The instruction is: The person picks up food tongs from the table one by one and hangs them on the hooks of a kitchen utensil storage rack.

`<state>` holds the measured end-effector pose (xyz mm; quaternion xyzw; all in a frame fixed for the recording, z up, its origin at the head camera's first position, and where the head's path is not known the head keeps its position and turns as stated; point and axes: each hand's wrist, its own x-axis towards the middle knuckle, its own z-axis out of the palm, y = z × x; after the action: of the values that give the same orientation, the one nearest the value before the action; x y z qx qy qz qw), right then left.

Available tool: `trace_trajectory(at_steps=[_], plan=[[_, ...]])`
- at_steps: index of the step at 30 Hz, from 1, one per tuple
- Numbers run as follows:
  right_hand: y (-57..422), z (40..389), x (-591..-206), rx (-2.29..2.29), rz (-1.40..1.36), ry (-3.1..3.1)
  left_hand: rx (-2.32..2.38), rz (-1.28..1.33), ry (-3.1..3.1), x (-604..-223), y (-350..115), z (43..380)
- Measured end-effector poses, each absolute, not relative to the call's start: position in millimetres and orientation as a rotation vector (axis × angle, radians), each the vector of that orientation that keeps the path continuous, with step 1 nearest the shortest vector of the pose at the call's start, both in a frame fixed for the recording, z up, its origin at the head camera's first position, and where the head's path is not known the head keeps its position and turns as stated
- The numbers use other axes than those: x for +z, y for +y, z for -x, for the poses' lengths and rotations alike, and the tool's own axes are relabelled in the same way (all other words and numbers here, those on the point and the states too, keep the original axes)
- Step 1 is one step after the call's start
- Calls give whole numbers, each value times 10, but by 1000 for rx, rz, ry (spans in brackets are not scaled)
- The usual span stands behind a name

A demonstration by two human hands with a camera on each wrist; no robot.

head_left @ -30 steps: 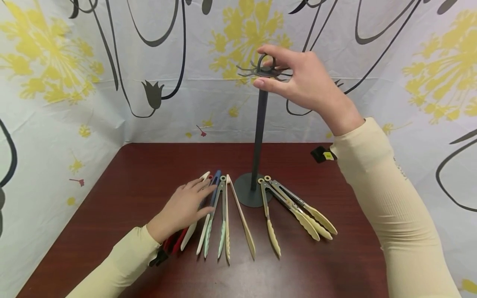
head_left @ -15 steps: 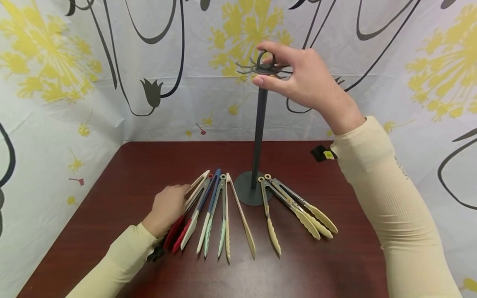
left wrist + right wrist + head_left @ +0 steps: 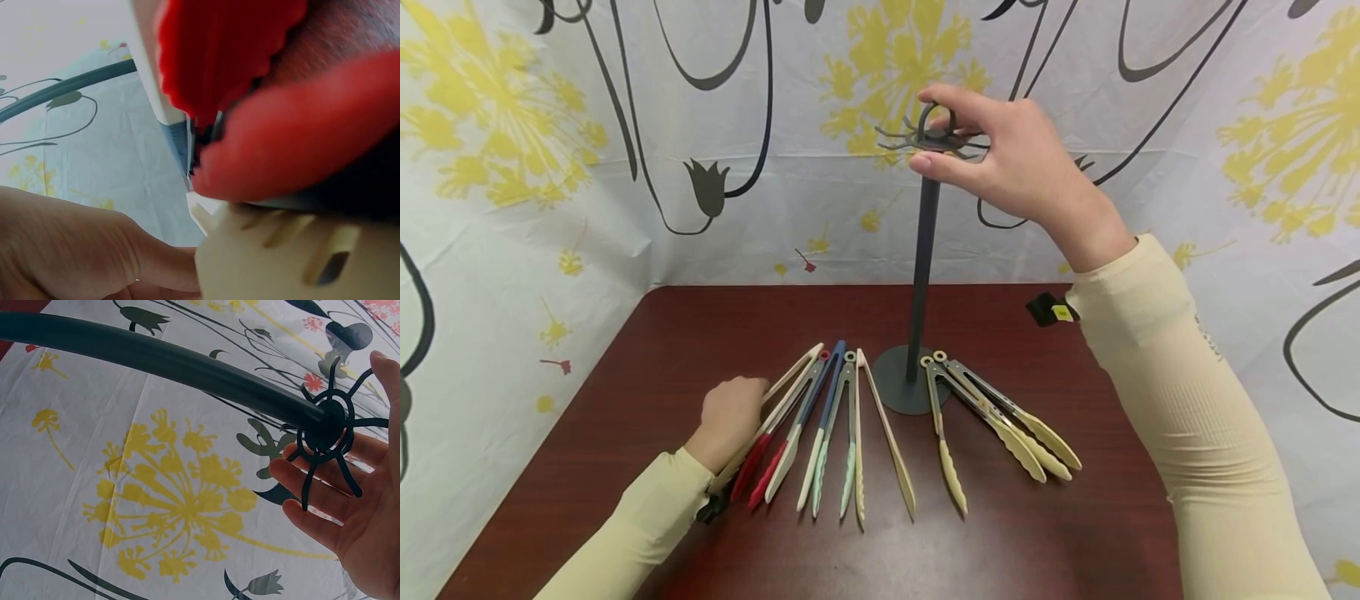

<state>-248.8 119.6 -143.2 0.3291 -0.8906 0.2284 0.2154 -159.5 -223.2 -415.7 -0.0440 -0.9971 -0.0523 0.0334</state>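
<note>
In the head view, my left hand grips the leftmost pair of cream tongs, its fingers curled round the arm. Close up in the left wrist view, the slotted cream head lies against the thumb, with the red tips of the red tongs right beside it. High at the back, my right hand holds the top of a dark metal stand, thumb and index finger on either side of its ring. In the right wrist view, several fingers lie behind the curved hooks.
Left of the stand's round base, blue and white tongs, mint tongs and cream tongs fan out on the dark red table. More yellow-tipped tongs lie to its right. A patterned cloth hangs behind.
My left hand, spread over the left tongs one second ago, has moved left and curled round the leftmost cream pair. My right hand stays at the stand's top.
</note>
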Motion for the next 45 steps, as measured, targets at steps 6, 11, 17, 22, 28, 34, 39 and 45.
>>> trace_trajectory(at_steps=[6, 11, 17, 22, 28, 34, 39, 45], plan=[[1198, 2487, -1431, 650, -913, -2477, -104, 83, -3072, -4159, -2276, 1593], [1220, 2486, -1416, 678, -924, -2501, -118, 61, -3084, -4159, -2303, 1574], [1280, 2502, -1378, 735, -954, -2561, -135, 64, -3148, -4186, -2274, 1579], [1321, 2517, -1319, 750, -979, -2649, -134, 70, -3170, -4201, -2269, 1586], [1361, 2514, -1243, 685, -1042, -2690, -142, 103, -3168, -4192, -2281, 1574], [1363, 2514, -1190, 587, -1060, -2704, -178, 121, -3141, -4204, -2312, 1586], [1370, 2516, -1169, 621, -1057, -2725, -210, 127, -3098, -4204, -2314, 1581], [1369, 2525, -1173, 655, -1042, -2719, -221, 125, -3044, -4185, -2332, 1614]])
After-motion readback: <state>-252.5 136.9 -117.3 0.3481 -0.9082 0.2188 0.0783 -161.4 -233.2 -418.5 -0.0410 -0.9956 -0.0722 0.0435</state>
